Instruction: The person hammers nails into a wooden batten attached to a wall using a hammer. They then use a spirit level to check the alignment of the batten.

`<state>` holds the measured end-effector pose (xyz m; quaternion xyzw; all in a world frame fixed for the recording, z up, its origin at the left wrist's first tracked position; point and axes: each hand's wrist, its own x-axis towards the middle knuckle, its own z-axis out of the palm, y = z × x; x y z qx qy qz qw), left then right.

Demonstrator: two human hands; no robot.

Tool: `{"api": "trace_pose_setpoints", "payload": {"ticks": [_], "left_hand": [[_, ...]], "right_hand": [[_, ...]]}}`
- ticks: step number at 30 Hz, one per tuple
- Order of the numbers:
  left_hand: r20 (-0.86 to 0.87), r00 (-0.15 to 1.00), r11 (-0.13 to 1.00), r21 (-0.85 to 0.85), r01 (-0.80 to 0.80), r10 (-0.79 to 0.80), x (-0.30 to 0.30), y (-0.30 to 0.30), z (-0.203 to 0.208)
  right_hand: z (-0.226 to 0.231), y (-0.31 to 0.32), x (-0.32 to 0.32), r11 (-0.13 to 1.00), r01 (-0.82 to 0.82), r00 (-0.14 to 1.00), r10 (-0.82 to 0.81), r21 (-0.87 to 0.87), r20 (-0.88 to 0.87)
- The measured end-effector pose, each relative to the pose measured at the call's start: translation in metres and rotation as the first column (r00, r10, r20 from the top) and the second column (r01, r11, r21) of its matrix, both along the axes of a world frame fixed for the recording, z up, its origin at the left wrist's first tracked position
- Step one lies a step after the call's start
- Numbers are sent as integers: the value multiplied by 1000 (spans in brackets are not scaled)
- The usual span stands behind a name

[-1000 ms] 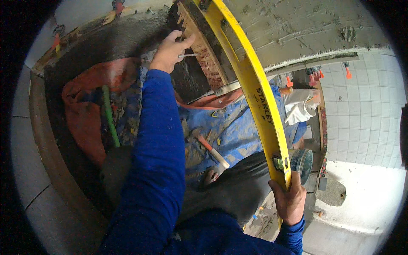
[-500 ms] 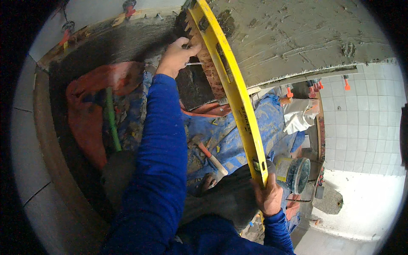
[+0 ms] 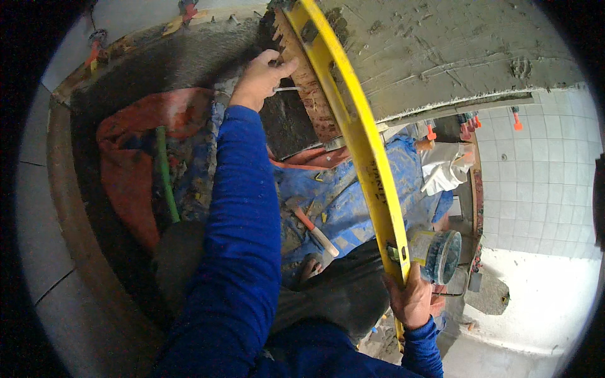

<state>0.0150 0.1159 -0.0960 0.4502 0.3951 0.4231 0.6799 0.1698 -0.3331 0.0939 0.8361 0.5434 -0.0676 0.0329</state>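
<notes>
A long yellow spirit level (image 3: 370, 157) slants from the top of the view down to the right, along the edge of the grey mortar surface. Wrapped round its lower end is my right hand (image 3: 409, 297), closed on it. Farther off, my left hand (image 3: 257, 80) has curled fingers at a rough-edged wooden strip (image 3: 312, 97) beside the level. A thin pale rod-like thing (image 3: 287, 89) shows next to these fingers; whether they grip it or the strip's edge I cannot tell.
A hammer (image 3: 314, 230) lies on a blue tarp (image 3: 353, 220). Left of my forearm is a green handle-like bar (image 3: 167, 179) by red cloth (image 3: 123, 170). A bucket (image 3: 441, 257) stands beside my right hand. White tiles (image 3: 535, 176) with red clips (image 3: 517, 120) are at the right.
The lower end of the level has shifted a little to the right, with my right hand on it. My left hand stays by the wooden strip, with its fingers slightly moved.
</notes>
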Motion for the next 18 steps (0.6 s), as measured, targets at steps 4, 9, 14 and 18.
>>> {"api": "trace_pose_setpoints", "payload": {"ticks": [4,9,14,18], "left_hand": [[-7,1000,1000,4,-24,24,3,1,-2],[-72,997,1000,15,1,0,2,5,-7],[-50,996,987,145,-65,73,2,5,-7],[3,1000,997,72,3,-3,-3,-1,0]], "right_hand": [[-1,-5,5,999,-47,999,47,16,16],[-9,-6,6,999,-38,999,38,20,-3],[4,-4,0,990,69,998,-68,123,-17],[24,3,-7,976,77,996,-67,203,-57]]}}
